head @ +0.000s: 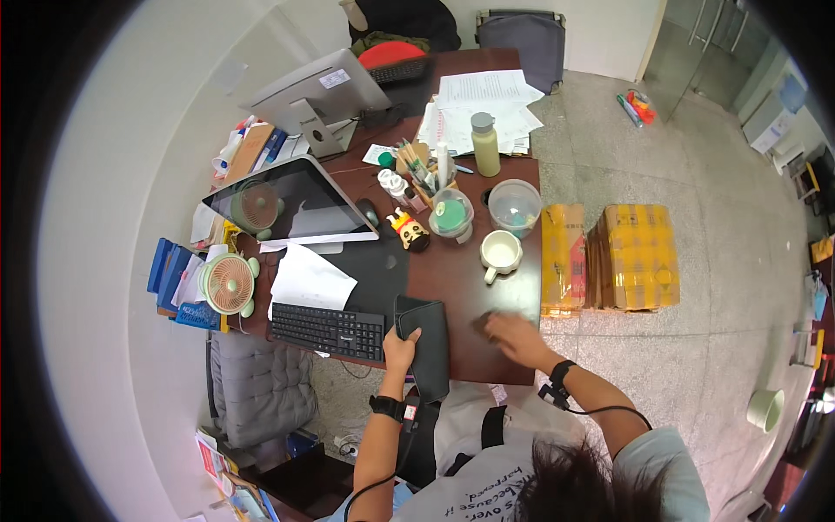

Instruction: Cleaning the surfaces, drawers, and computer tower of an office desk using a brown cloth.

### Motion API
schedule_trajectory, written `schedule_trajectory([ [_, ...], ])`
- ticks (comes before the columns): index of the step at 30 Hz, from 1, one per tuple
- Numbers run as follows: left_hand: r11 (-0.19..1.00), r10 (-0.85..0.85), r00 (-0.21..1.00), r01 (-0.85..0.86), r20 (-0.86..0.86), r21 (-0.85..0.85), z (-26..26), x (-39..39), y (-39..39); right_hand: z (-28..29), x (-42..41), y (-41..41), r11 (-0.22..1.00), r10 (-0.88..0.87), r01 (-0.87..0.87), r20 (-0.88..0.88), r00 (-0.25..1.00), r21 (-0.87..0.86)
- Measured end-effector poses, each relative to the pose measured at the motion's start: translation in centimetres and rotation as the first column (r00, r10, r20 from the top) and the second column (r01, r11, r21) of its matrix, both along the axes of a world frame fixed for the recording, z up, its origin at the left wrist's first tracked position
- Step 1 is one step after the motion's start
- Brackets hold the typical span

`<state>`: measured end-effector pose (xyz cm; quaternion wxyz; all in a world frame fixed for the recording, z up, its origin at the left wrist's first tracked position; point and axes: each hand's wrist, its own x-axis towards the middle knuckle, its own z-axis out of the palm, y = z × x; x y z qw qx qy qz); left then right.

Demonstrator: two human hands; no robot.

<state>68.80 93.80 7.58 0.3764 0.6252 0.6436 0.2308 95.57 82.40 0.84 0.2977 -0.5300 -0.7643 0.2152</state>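
Note:
My left hand (pixel 400 348) grips a dark, flat, pouch-like item (pixel 430 346), thumb on top and the other fingers mostly hidden. Whether this is a separate pouch or a folded part of the black desk mat (pixel 381 271) I cannot tell. Its lower end juts past the desk's front edge. Left of that hand lies a black keyboard (pixel 329 331). My right hand (pixel 518 339) is low over the bare right front of the brown desk (pixel 466 355), fingers blurred. A small dark patch shows at its fingertips, too blurred to name. A cream mug (pixel 501 251) stands beyond it.
Two plastic tubs, one lidded (pixel 451 215) and one clear (pixel 515 202), a toy figure (pixel 409 231) and a green bottle (pixel 485 147) stand farther back. A monitor (pixel 293 205) and small fan (pixel 229 284) are at left. Taped cardboard boxes (pixel 636 258) sit beside the desk.

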Motion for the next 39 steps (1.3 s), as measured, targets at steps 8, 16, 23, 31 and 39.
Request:
schedule_trajectory([
  [8, 0.992, -0.085, 0.995, 0.088, 0.044, -0.088, -0.2, -1.1, -2.0, -1.2, 4.4, 3.1, 0.966, -0.254, 0.254, -0.001, 0.967, 0.049],
  [16, 0.991, -0.114, 0.993, 0.114, 0.005, -0.073, 1.2, -3.6, -1.4, -1.3, -5.3, 0.8, 0.984, 0.176, -0.175, -0.075, 0.982, 0.021],
  [23, 0.999, -0.035, 0.999, 0.036, -0.017, 0.025, 2.7, -4.7, 1.4, -1.9, -0.1, 1.6, 0.991, -0.126, 0.127, 0.022, 0.992, -0.048],
  [31, 0.966, -0.141, 0.988, 0.151, -0.062, 0.212, 2.5, -2.4, 5.4, -2.2, -2.0, 3.2, 0.906, -0.421, 0.423, -0.054, 0.906, 0.034],
  [39, 0.822, -0.511, 0.832, 0.547, -0.216, 0.157, -0.6, 3.8, 13.4, -0.6, -4.1, 2.4, 0.817, -0.577, 0.571, -0.103, 0.81, -0.084],
])
